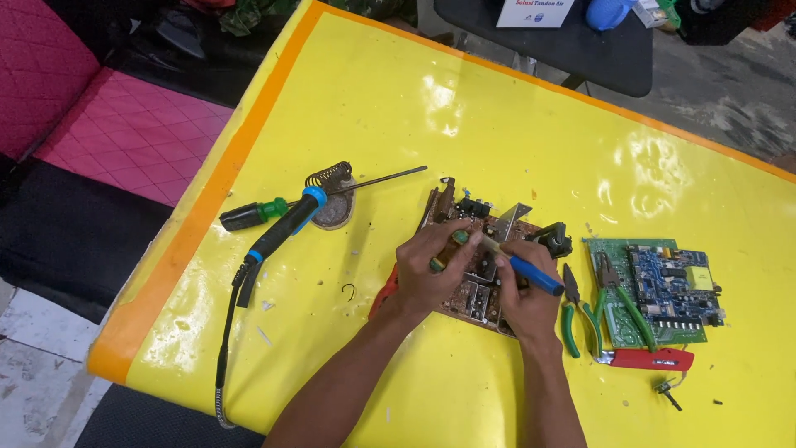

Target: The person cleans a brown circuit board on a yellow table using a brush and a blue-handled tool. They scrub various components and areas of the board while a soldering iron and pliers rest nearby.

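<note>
Both hands are over the brown circuit board (477, 274) mid-tabletop (497, 141). Left hand (427, 274) has its grip closed on a small green-handled tool (448, 249); right hand (526, 294) pinches a blue-handled screwdriver (531, 274). Soldering iron (282, 232) sits well off left, green pliers (572, 319) just right.
</note>
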